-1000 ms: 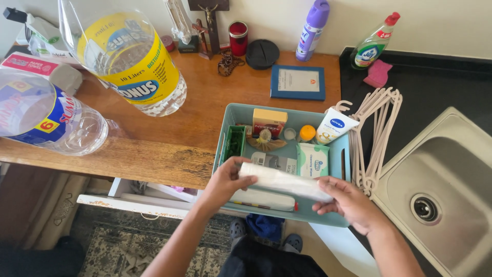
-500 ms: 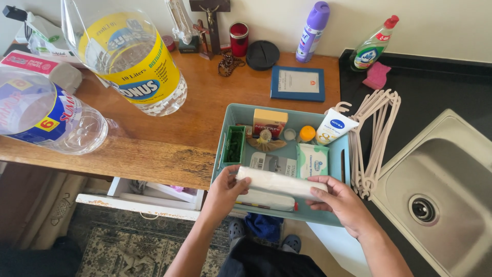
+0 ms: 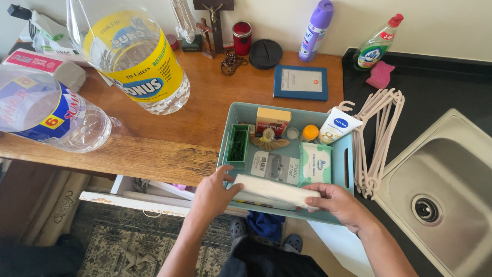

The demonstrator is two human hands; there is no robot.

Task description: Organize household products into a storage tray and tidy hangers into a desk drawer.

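Both hands are on a folded white cloth (image 3: 274,191), held flat over the near edge of the teal storage basket (image 3: 349,169). Left hand (image 3: 214,194) is closed on the cloth's 9 o'clock end, thumb on top, fingers under. Right hand (image 3: 342,204) pinches the 3 o'clock end w/ fingertips. The cloth sits at about 6 o'clock in the basket, touching the near rim.

IMO the trick here is keeping it level and the fold tight, since both ends need equal tension or it sags in the middle. Just past it, toward 12 o'clock, lie a wipes pack (image 3: 314,163) and a grey label card (image 3: 277,166), so it's best kept low and close to the rim, not dragged over those. Green comb-ish thing (image 3: 238,145) stands at 10 o'clock, white cream tube (image 3: 336,125) at 1 o'clock, both well apart from the cloth. Basket hangs half off the wooden surface (image 3: 169,133), so no leaning hard on the near rim or it may tip.
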